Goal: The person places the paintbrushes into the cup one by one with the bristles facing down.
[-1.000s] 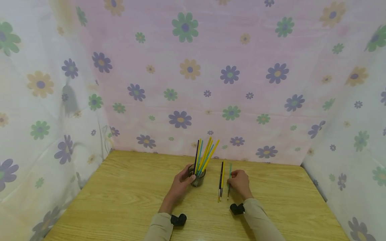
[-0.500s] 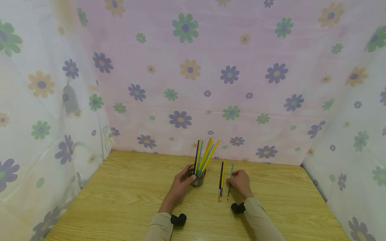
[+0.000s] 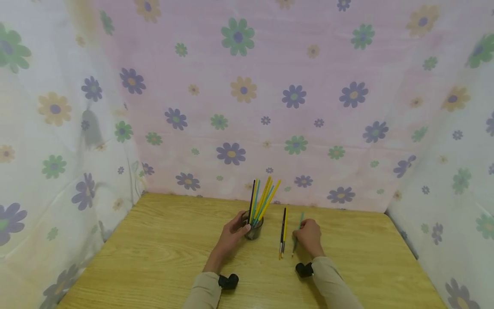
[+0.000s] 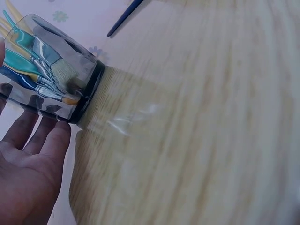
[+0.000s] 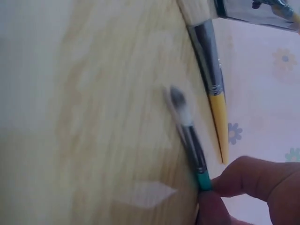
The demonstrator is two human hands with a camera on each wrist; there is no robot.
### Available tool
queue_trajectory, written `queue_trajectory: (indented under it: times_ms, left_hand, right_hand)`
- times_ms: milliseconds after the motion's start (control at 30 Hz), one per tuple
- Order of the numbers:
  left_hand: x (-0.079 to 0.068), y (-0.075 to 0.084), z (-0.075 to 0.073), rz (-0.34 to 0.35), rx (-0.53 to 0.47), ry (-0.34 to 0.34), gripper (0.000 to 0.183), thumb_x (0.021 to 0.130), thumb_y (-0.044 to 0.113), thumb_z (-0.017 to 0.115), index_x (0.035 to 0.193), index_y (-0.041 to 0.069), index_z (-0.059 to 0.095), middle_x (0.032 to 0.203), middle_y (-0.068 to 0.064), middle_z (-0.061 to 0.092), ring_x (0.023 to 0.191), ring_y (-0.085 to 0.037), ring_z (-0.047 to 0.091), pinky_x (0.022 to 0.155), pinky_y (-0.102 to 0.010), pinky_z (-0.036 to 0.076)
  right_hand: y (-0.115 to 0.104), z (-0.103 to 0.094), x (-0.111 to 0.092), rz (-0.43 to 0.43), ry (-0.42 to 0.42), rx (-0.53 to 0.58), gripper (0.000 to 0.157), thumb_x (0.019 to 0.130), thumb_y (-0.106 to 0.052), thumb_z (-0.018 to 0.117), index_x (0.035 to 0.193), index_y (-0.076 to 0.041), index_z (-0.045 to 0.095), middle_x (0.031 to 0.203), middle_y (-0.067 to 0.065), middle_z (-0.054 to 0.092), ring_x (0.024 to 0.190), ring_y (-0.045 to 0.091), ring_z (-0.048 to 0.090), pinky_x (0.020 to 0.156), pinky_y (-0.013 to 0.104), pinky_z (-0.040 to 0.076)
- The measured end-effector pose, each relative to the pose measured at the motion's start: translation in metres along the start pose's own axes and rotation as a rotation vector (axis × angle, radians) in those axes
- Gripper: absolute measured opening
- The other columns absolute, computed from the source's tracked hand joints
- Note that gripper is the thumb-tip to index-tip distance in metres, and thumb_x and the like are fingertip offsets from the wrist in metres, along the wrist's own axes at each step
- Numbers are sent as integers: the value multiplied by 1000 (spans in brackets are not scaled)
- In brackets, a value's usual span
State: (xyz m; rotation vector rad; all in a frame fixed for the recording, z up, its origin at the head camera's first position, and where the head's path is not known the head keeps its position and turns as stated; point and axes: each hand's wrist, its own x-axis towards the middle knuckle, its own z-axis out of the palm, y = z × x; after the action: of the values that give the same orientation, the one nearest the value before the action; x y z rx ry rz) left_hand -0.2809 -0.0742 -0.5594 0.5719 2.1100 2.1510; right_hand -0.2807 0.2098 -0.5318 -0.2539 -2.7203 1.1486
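Note:
My left hand point(image 3: 230, 234) grips a see-through dark cup point(image 3: 253, 234) from its left side, thumb at the front. Inside it several paintbrushes point(image 4: 63, 72) stand bristles down, their yellow, teal and dark handles fanning out above the rim. To the right, my right hand point(image 3: 310, 237) pinches a green paintbrush point(image 5: 193, 145) between thumb and finger, near the metal collar in the right wrist view. Its pale, dark-tipped bristles point toward the person, low over the table. Between cup and right hand lie a dark paintbrush point(image 3: 283, 227) and a yellow paintbrush point(image 5: 218, 117), side by side.
The wood-grain table point(image 3: 154, 253) ends at a flowered curtain point(image 3: 243, 120), which also hangs along both sides. Black wrist cameras point(image 3: 228, 281) sit on both sleeves.
The green paintbrush has tilted in my right hand, its handle end swinging to the right. That hand has shifted slightly. My left hand and the cup have stayed in place.

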Motion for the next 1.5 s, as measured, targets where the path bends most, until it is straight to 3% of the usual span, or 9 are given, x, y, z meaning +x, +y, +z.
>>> queue_trajectory:
  times_ms: [200, 300, 367, 433, 533, 600, 900, 1267, 1500]
  left_hand:
    - [-1, 0, 2, -4, 7, -9, 62, 104, 14, 59, 159, 4, 32, 157, -17, 44, 145, -36, 42, 115, -41, 42]
    - [-1, 0, 3, 1, 18, -12, 64, 105, 15, 59, 160, 2, 29, 157, -19, 44, 145, -38, 41, 115, -46, 41]
    - [-1, 0, 3, -1, 23, -11, 64, 105, 16, 59, 160, 2, 28, 157, -19, 44, 145, -38, 41, 115, -48, 41]
    - [-1, 0, 4, 0, 29, -7, 65, 105, 16, 59, 160, 2, 28, 157, -19, 44, 145, -39, 41, 116, -49, 40]
    - [-1, -2, 4, -7, 19, -4, 64, 104, 16, 60, 160, 4, 30, 156, -17, 45, 145, -36, 42, 116, -47, 40]
    - [-1, -2, 4, -7, 20, -1, 64, 104, 15, 60, 160, 4, 30, 156, -17, 46, 145, -36, 42, 116, -46, 41]
    - [0, -1, 5, 0, 26, 10, 64, 105, 16, 59, 160, 3, 30, 157, -18, 44, 145, -38, 41, 115, -45, 41]
    - [1, 0, 0, -20, 30, 25, 65, 104, 17, 60, 161, 5, 29, 158, -17, 44, 146, -36, 41, 117, -45, 39]
    - [0, -3, 1, -17, 26, 14, 66, 104, 16, 60, 161, 5, 28, 158, -16, 43, 146, -36, 40, 116, -43, 41]
  right_hand:
    - [2, 4, 0, 8, 16, -48, 43, 64, -3, 73, 59, -17, 32, 55, -4, 27, 55, 15, 26, 55, 28, 20]
    - [1, 3, 1, 16, -5, -34, 47, 64, -3, 73, 59, -18, 29, 55, -4, 22, 54, 14, 20, 55, 29, 17]
    - [2, 0, 2, 30, -14, -24, 34, 66, -4, 74, 58, -9, 41, 55, 0, 34, 52, 15, 32, 51, 28, 27]
    - [4, -2, 3, 50, -30, -11, 18, 69, -6, 74, 71, 5, 59, 66, 13, 55, 61, 25, 53, 55, 34, 46]
    - [11, -5, 3, 81, -55, 64, 42, 75, -8, 74, 108, 16, 67, 104, 32, 68, 94, 44, 66, 78, 51, 58]
    - [14, -8, 3, 96, -84, 152, 44, 79, -8, 73, 115, 16, 66, 112, 35, 67, 96, 43, 68, 78, 50, 60]
    - [22, -15, 8, 197, -136, 483, 43, 87, -1, 69, 125, 18, 60, 112, 30, 66, 76, 16, 69, 70, 31, 61]
    - [34, -5, 7, 151, -153, 744, 47, 94, 2, 66, 139, 9, 54, 128, 28, 64, 90, 12, 71, 76, 26, 61]
    - [33, -5, 0, 146, -128, 880, 50, 97, 3, 61, 145, 9, 48, 131, 24, 62, 102, 20, 71, 82, 26, 60]
